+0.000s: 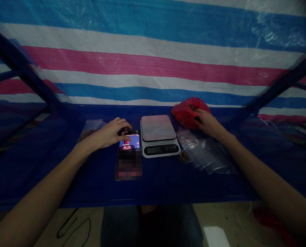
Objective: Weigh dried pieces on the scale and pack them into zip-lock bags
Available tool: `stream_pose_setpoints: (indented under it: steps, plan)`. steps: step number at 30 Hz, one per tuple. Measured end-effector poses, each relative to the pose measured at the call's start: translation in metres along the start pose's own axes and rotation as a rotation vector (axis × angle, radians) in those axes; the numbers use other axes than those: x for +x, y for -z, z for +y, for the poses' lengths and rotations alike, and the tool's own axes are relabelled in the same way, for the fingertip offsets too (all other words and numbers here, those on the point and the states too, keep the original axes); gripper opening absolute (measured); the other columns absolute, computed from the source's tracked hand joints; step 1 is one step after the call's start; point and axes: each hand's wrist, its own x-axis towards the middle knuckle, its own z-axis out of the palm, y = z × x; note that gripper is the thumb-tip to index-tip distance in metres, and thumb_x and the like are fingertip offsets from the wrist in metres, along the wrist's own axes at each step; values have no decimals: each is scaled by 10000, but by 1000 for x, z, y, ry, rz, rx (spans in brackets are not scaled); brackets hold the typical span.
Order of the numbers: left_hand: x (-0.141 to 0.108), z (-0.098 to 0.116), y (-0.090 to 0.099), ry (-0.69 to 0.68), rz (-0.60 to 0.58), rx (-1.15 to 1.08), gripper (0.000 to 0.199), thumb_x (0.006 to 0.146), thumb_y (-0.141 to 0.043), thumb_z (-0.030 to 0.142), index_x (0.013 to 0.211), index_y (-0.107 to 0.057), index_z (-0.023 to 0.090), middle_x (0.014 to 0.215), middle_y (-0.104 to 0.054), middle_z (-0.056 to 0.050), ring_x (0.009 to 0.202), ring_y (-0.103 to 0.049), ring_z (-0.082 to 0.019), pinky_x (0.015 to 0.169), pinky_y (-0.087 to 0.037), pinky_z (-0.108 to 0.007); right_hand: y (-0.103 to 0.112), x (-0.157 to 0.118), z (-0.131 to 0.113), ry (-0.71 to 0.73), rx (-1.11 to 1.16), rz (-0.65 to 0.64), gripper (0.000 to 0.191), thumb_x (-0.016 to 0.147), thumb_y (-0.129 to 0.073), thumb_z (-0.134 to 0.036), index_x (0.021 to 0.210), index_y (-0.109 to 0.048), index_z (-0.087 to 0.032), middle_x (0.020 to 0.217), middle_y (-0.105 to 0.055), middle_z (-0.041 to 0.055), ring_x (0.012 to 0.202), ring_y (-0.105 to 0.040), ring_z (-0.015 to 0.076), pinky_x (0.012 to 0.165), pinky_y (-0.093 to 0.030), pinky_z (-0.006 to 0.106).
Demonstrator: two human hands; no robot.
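My left hand (114, 132) is over a phone (130, 141) lying on the blue table. Its thumb is stretched across the lit screen, and the other fingers reach past the phone's top edge, apart from the thumb. My right hand (207, 121) is at a red plastic bag (185, 111) with brown contents showing in its opening. The fingers bend into the bag's folds, so their tips and anything between them are hidden. Between the hands stands a white kitchen scale (158, 128) with nothing on its plate.
Clear zip bags (207, 154) lie fanned out right of the scale, beside a small cup (185, 156) with brown bits in it. Another zip bag (90, 127) with dark contents lies at the left. Blue frame bars and a striped sheet (153, 61) enclose the table (168, 185).
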Motion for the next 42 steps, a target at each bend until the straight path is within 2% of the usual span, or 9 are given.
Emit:
stream_pose_setpoints:
  steps: [6, 11, 16, 22, 27, 31, 35, 39, 42]
  plan:
    - [10, -21, -5, 66, 209, 141, 326, 985, -576, 459, 1168, -683, 213, 1160, -671, -100, 1073, -545, -281, 974, -432, -454, 1, 0, -4, 5, 9, 11, 399, 876, -541, -110, 1243, -696, -130, 1302, -663, 194, 1206, -634, 367, 1068, -503, 535]
    - [11, -17, -7, 58, 271, 87, 338, 1005, -534, 477, 1175, -674, 220, 1143, -671, -86, 1086, -554, -268, 1001, -450, -464, 1, -1, -4, 1, -14, 28, 363, 880, -533, -115, 1201, -703, -125, 1276, -671, 181, 1198, -631, 356, 1070, -499, 511]
    - [5, -10, -3, 96, 375, 6, 476, 1055, -353, 510, 1293, -619, 194, 1274, -669, -104, 1209, -562, -278, 1100, -420, -515, 4, 2, -9, 13, -38, -7, 329, 885, -531, -116, 1166, -703, -112, 1245, -677, 186, 1161, -647, 346, 1028, -521, 471]
    - [2, -9, 1, 183, 322, 58, 536, 1047, -322, 536, 1288, -644, 183, 1233, -704, -111, 1188, -598, -299, 1067, -457, -511, 6, 7, -16, 58, -25, -6, 312, 893, -524, -111, 1138, -718, -129, 1270, -665, 178, 1185, -631, 335, 1051, -497, 456]
    - [3, -8, 0, 204, 312, 1, 531, 1057, -323, 533, 1339, -612, 188, 1200, -719, -97, 1161, -638, -279, 1056, -475, -492, 8, 11, -14, 22, 53, 45, 259, 885, -513, -120, 986, -748, -156, 1105, -709, 154, 1036, -666, 315, 947, -521, 427]
    - [2, -8, 0, 183, 316, -55, 530, 1060, -321, 547, 1359, -585, 198, 1278, -701, -88, 1208, -628, -273, 1100, -459, -488, 17, 11, -12, -28, 81, 154, 244, 898, -509, -142, 945, -748, -160, 1042, -724, 144, 972, -674, 303, 887, -522, 423]
    - [-2, -11, 5, 167, 374, -39, 528, 1053, -319, 555, 1359, -569, 206, 1296, -685, -93, 1222, -616, -283, 1110, -455, -482, 36, 6, -16, -125, 168, 337, 156, 918, -591, -229, 886, -742, -209, 953, -731, 96, 882, -674, 267, 832, -528, 413]
    - [-5, -12, 12, 222, 383, 1, 507, 1054, -340, 499, 1389, -541, 177, 1229, -691, -91, 1178, -613, -275, 1099, -451, -489, 61, -6, -43, -161, 427, 433, 78, 892, -710, -290, 871, -748, -225, 902, -742, 62, 834, -676, 239, 796, -534, 397]
    - [-7, -14, 15, 253, 373, 9, 488, 1045, -356, 459, 1406, -528, 179, 1214, -687, -84, 1156, -607, -276, 1078, -454, -512, 77, -15, -76, 3, 637, 277, 85, 886, -763, -291, 883, -750, -207, 901, -736, 44, 848, -674, 209, 787, -531, 357]
